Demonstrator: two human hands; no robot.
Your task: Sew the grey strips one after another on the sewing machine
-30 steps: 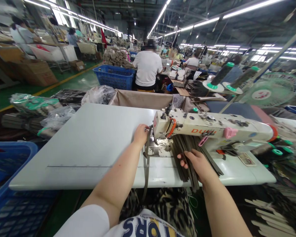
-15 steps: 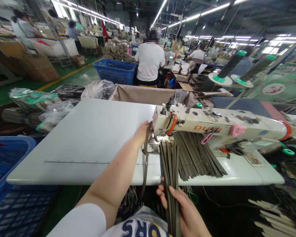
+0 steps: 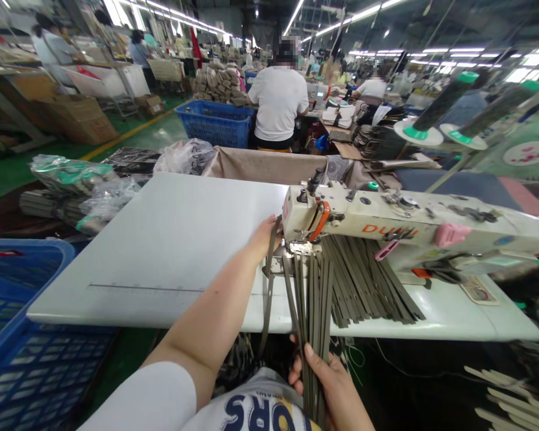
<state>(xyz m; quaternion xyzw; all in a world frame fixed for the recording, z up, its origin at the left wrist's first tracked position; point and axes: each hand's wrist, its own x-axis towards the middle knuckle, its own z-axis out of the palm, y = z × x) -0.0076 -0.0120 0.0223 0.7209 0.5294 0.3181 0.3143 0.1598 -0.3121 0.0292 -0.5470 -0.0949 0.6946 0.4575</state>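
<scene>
A white sewing machine [image 3: 386, 221] with an orange-edged head stands on the white table [image 3: 170, 239]. My left hand [image 3: 268, 236] is beside the needle area, its fingers closed round a dark olive strap [image 3: 268, 305] that hangs over the table's front edge. The fingertips are partly hidden behind the machine head. My right hand [image 3: 326, 374] grips a bundle of similar straps [image 3: 312, 299] below the front edge; their upper ends lie by the presser foot. More straps [image 3: 368, 281] are fanned out under the machine arm, to the right of the bundle.
Blue plastic baskets [image 3: 31, 299] stand at the left of the table. Plastic-wrapped bundles [image 3: 72, 179] lie beyond them. Two dark thread cones [image 3: 449, 105] and a fan [image 3: 527, 152] are at the right. A person in a white shirt [image 3: 278, 102] sits ahead with their back to me.
The view has shifted slightly, so the table and machine appear farther right. One strap in my right hand's bundle has spread apart to the left. Both hands keep their hold.
</scene>
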